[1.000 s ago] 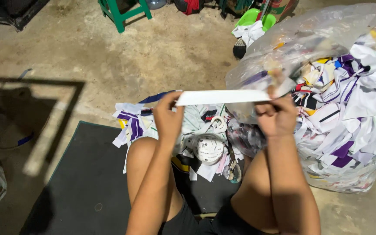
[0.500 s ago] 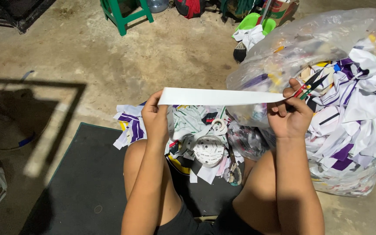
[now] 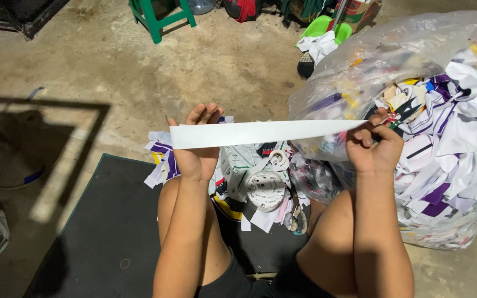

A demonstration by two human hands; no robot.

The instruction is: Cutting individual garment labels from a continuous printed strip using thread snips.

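Head camera, looking down at a person seated on a concrete floor, bare knees apart. A long, narrow strip of smooth white paper [image 3: 260, 133], wider at its left end and tapering to a point at the right, stretches flat and nearly level between the two hands at the centre of the view. The left hand [image 3: 197, 144], at nine o'clock of the strip, supports the wide end with fingers spread upward behind it. The right hand [image 3: 375, 144], at three o'clock, is pressed closed around the narrow tip and also grips a small pair of scissors with dark and red handles [image 3: 396, 118].

Below the strip, at six o'clock, a loose pile of crumpled paper offcuts in white, purple and yellow [image 3: 249, 182] lies between the knees, partly on a matte black rubber mat [image 3: 106, 237]. At three o'clock bulges a large clear plastic sack stuffed with similar cut paper scraps [image 3: 432, 110]. At twelve o'clock stand a green plastic stool [image 3: 161, 16] and a lime-green dustpan [image 3: 318, 27].

Compared with half a second ago, the strip sits lower and looks longer, and the hands are further apart.
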